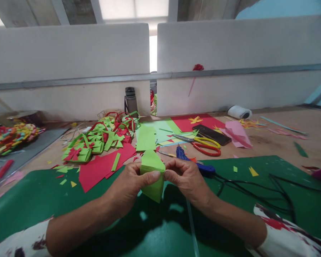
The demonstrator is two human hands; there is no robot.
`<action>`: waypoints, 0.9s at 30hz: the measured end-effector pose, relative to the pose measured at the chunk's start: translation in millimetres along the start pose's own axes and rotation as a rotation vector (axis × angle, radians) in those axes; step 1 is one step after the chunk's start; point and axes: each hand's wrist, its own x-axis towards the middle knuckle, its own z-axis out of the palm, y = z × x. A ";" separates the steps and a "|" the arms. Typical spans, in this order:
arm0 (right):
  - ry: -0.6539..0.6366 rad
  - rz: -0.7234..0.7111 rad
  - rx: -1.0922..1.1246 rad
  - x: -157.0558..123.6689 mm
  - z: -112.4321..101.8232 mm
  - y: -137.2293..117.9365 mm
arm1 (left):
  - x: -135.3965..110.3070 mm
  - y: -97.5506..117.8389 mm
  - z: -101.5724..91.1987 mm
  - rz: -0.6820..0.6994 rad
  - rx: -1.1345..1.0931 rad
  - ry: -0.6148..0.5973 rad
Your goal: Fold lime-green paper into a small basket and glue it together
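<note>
A folded piece of light green paper [153,187] is held up over the green mat, between my two hands. My left hand [135,182] grips its left side, thumb across the front face. At the right edge my right hand [186,178] pinches a corner of the paper between thumb and fingers. Just behind my right hand lies a blue glue gun [209,169] with a black cord. Scissors [207,145] with yellow and red handles rest beyond it. Flat sheets of light green paper [146,137] lie behind the folded piece.
Small green and red paper baskets [79,154] are heaped at the left, beside red paper [96,171]. A black phone [212,134] lies on a red sheet [183,123]. A dark bottle [131,100] stands by the white partition [69,53]. Paper scraps dot the green mat [50,200].
</note>
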 end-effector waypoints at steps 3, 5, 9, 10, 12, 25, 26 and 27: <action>-0.018 -0.011 0.005 -0.9 -0.5 0.8 | -0.5 -1.5 -0.5 0.008 0.010 0.014; -0.025 -0.006 -0.006 -1.8 -0.6 1.4 | -0.1 -2.6 -0.7 0.011 0.009 0.042; -0.019 -0.003 -0.027 -2.6 -0.2 1.7 | 0.8 -4.1 0.1 0.022 -0.033 0.050; -0.016 -0.004 -0.025 -2.5 -0.1 1.5 | 0.8 -4.3 0.5 0.024 -0.041 0.044; -0.010 -0.001 -0.011 -2.1 0.0 0.4 | 0.5 -4.3 1.5 0.034 -0.049 0.039; -0.024 0.013 0.015 -2.7 -1.4 0.3 | 0.6 -3.6 -0.2 0.056 -0.004 0.029; -0.030 0.014 0.015 -2.9 -1.9 0.8 | 0.7 -3.8 -0.3 0.058 0.000 0.026; -0.035 0.012 0.013 -3.1 -2.3 1.3 | 0.7 -4.0 -0.3 0.060 0.005 0.023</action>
